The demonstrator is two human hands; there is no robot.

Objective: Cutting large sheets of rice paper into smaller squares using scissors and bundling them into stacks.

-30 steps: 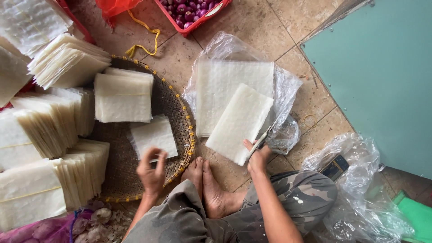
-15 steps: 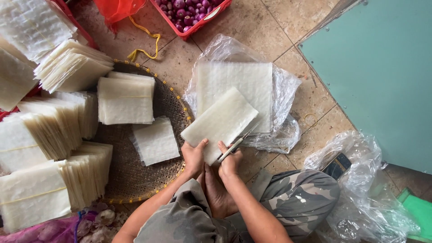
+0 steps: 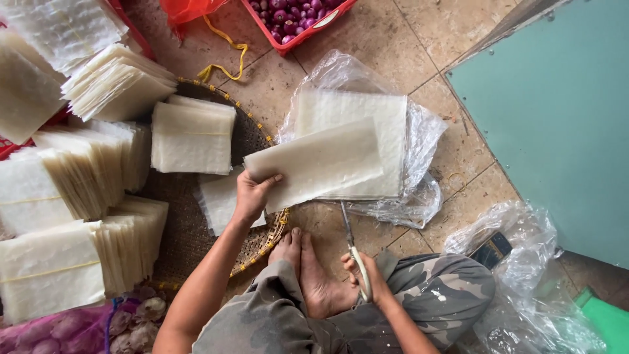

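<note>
left hand (image 3: 251, 195): fingers clenched on the pale translucent rectangular sheet stack (image 3: 318, 164) | right hand (image 3: 368, 278): fingers grasping the cream-handled scissors (image 3: 352, 248), above the tiled floor (image 3: 393, 39)

scissors (image 3: 350, 244) right of sheets (image 3: 314, 164) (lifted)

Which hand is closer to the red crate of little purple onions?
Left. The left hand grips the white sheet stack, below the red crate. The right hand holds scissors lower down by the feet, farther away.
</note>
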